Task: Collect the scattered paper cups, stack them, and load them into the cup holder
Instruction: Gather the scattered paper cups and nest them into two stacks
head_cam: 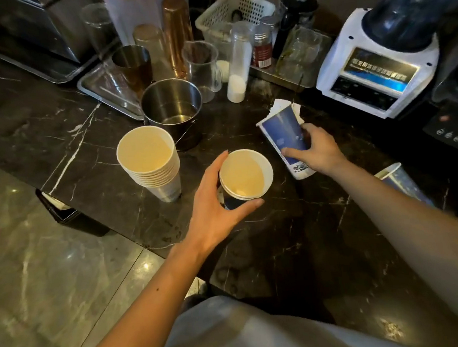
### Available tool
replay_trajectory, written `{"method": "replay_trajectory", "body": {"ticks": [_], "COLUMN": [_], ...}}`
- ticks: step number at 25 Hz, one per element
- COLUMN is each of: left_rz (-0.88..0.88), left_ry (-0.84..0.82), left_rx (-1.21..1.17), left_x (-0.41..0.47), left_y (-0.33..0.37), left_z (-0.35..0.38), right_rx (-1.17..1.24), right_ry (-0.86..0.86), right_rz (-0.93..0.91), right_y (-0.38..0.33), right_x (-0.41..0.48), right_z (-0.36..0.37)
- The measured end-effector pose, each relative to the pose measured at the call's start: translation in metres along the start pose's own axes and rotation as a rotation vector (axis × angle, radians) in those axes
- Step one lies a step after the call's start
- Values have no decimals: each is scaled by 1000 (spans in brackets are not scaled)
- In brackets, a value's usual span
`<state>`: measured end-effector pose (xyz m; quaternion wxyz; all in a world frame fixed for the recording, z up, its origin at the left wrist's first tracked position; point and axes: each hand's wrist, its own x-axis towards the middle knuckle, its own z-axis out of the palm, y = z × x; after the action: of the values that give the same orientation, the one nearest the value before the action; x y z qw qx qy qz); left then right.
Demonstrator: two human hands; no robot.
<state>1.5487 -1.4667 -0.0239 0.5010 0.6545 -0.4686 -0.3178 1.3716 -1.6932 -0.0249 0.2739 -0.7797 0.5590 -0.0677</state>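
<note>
Fingers of the right hand point(315, 151) wrap a blue paper cup point(284, 137) lying on its side on the dark counter point(85, 148), thumb on the near wall and fingertips over the far wall. That cup's long axis runs from far-left to near-right, its white base toward the near right and its open rim toward the far left, resting on some white papers point(282, 103).

Just left of it, the left hand point(214, 208) curls thumb and fingers around a short upright stack of cups point(246, 174), mouth facing up. A taller stack point(149, 158) stands further left, beside a steel pot point(172, 106), with neither hand on it. One more cup point(399, 182) lies tipped at the near right, past the right forearm.

Judging by this, the lying cup must be swung upright, base down, and carried left to drop into the held stack; the right hand is the nearer one. No cup holder is recognisable in view.
</note>
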Motion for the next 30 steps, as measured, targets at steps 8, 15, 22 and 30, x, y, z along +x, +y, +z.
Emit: {"method": "replay_trajectory", "body": {"ticks": [8, 15, 22, 30], "left_rz": [30, 40, 109, 99], "left_ry": [-18, -107, -121, -71], "left_rx": [-25, -117, -149, -117], "left_x": [2, -1, -3, -1], "left_y": [-1, 0, 0, -3], "left_z": [0, -4, -8, 5], "right_rx": [773, 718, 383, 77], "right_ry": [218, -44, -218, 126], "right_rz": [-342, -334, -326, 4], "right_y": [-59, -73, -52, 49], "right_x": [-110, -132, -126, -104], "right_z": [-59, -26, -3, -29]}}
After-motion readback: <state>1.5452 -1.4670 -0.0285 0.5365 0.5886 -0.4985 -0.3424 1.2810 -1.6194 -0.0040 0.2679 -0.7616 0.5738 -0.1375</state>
